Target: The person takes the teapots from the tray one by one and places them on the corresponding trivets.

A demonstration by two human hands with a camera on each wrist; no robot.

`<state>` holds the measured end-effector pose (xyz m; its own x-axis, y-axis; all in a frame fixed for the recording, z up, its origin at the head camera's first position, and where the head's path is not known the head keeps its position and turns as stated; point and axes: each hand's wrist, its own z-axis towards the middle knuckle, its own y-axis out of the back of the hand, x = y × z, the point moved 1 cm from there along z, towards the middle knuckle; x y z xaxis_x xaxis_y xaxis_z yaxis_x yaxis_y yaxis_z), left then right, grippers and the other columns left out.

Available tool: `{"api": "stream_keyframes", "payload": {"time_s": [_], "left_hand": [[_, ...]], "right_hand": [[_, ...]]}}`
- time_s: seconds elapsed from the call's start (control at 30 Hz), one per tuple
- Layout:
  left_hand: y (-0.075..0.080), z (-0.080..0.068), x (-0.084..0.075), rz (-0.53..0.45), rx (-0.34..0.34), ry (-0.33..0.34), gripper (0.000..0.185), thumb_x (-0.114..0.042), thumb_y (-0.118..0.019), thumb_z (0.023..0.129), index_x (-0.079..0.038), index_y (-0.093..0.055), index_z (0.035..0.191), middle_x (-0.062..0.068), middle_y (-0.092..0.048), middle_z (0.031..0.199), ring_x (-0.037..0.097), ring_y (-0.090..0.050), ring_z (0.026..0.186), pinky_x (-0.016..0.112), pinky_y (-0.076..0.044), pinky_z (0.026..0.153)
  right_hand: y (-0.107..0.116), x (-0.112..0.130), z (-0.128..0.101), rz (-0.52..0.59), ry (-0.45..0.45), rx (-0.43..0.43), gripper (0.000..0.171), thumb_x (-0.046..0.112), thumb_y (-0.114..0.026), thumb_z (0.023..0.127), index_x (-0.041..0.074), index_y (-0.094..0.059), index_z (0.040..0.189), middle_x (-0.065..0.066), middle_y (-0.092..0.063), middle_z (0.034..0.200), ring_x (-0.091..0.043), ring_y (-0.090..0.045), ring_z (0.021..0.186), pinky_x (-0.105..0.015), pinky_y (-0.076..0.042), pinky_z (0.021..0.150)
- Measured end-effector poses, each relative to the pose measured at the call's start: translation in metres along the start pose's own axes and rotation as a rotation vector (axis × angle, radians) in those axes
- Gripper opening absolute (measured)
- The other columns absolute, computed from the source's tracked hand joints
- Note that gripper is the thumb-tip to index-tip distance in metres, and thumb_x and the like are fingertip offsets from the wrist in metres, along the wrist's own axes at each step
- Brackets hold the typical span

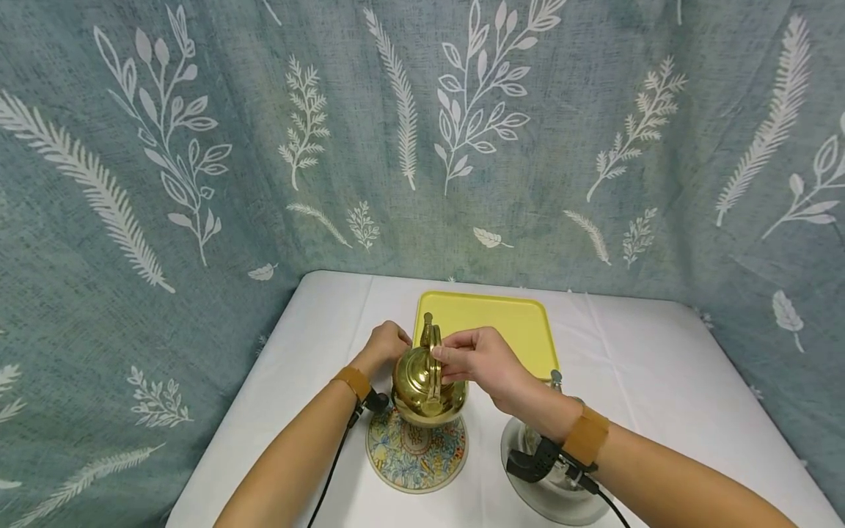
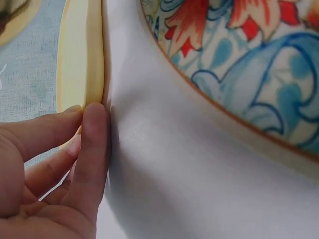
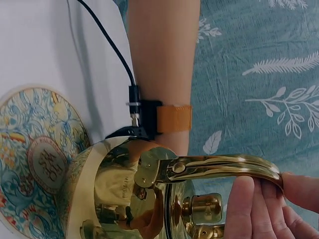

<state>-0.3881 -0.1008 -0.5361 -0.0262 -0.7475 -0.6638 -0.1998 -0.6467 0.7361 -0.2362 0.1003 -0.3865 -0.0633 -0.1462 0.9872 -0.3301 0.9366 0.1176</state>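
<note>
My right hand [image 1: 478,359] grips the arched handle of a shiny gold teapot [image 1: 416,381], its fingers curled under the handle and the thumb on the other side, as the right wrist view shows. The pot is held over the far part of a round floral mat [image 1: 416,466]. My left hand [image 2: 55,169] pinches the rim of a yellow tray [image 2: 79,55] between thumb and fingers. In the head view the pot partly covers the tray [image 1: 488,323] at its near left corner, close to the left hand [image 1: 386,345].
A grey round plate [image 1: 551,506] with a silvery pot on it stands at the right, partly hidden under my right forearm. A white cloth covers the table [image 1: 634,381]. A teal leaf-patterned curtain [image 1: 422,132] hangs behind and at both sides. Cables trail from both wrist cameras.
</note>
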Motion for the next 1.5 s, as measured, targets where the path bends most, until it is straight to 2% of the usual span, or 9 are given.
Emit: {"api": "stream_keyframes", "payload": {"time_s": [0.27, 0.53, 0.67, 0.97, 1.13, 1.5], "left_hand": [[0.003, -0.005, -0.001, -0.026, 0.023, -0.024, 0.009, -0.008, -0.086, 0.093, -0.001, -0.085, 0.098, 0.007, -0.079, 0.092, 0.022, -0.073, 0.086, 0.034, -0.062, 0.079], [0.001, -0.001, 0.002, -0.098, 0.056, 0.002, 0.006, -0.005, -0.087, 0.093, 0.000, -0.083, 0.092, 0.002, -0.075, 0.072, 0.013, -0.072, 0.066, 0.030, -0.060, 0.075], [0.000, 0.001, 0.004, -0.132, 0.066, 0.015, 0.006, -0.004, -0.086, 0.093, 0.001, -0.082, 0.093, 0.003, -0.074, 0.071, 0.012, -0.073, 0.063, 0.029, -0.061, 0.074], [0.000, 0.000, 0.007, -0.268, 0.101, 0.014, 0.007, 0.001, -0.084, 0.093, 0.006, -0.078, 0.096, 0.009, -0.075, 0.072, 0.013, -0.074, 0.060, 0.022, -0.060, 0.060], [0.002, 0.002, 0.008, -0.262, 0.111, 0.003, 0.007, 0.001, -0.084, 0.093, 0.005, -0.080, 0.096, 0.008, -0.075, 0.072, 0.013, -0.074, 0.060, 0.022, -0.059, 0.060], [0.001, 0.004, 0.008, -0.273, 0.118, 0.027, 0.006, 0.000, -0.084, 0.093, 0.004, -0.080, 0.095, 0.008, -0.075, 0.072, 0.014, -0.075, 0.061, 0.023, -0.061, 0.060]], "right_hand": [[-0.010, -0.005, -0.010, 0.021, 0.004, 0.018, 0.023, 0.008, -0.073, 0.104, -0.014, -0.075, 0.112, -0.007, -0.077, 0.090, -0.016, -0.076, 0.075, -0.037, -0.067, 0.081], [-0.017, -0.012, -0.016, 0.028, -0.008, 0.037, 0.022, 0.008, -0.073, 0.105, -0.013, -0.075, 0.112, -0.007, -0.077, 0.091, -0.017, -0.077, 0.077, -0.039, -0.067, 0.082], [-0.021, -0.016, -0.018, 0.033, -0.017, 0.042, 0.024, 0.008, -0.073, 0.104, -0.014, -0.074, 0.113, -0.007, -0.077, 0.090, -0.017, -0.076, 0.076, -0.039, -0.067, 0.081], [-0.030, -0.021, -0.023, 0.054, -0.017, 0.032, 0.027, 0.008, -0.073, 0.104, -0.016, -0.073, 0.116, -0.011, -0.078, 0.097, -0.017, -0.076, 0.077, -0.041, -0.067, 0.081], [-0.034, -0.025, -0.024, 0.056, -0.018, 0.029, 0.026, 0.008, -0.073, 0.104, -0.016, -0.074, 0.116, -0.012, -0.077, 0.105, -0.018, -0.076, 0.077, -0.041, -0.067, 0.080], [-0.038, -0.034, -0.023, 0.062, -0.018, 0.018, 0.027, 0.007, -0.074, 0.103, -0.017, -0.073, 0.116, -0.013, -0.079, 0.099, -0.019, -0.077, 0.078, -0.039, -0.067, 0.080]]}}
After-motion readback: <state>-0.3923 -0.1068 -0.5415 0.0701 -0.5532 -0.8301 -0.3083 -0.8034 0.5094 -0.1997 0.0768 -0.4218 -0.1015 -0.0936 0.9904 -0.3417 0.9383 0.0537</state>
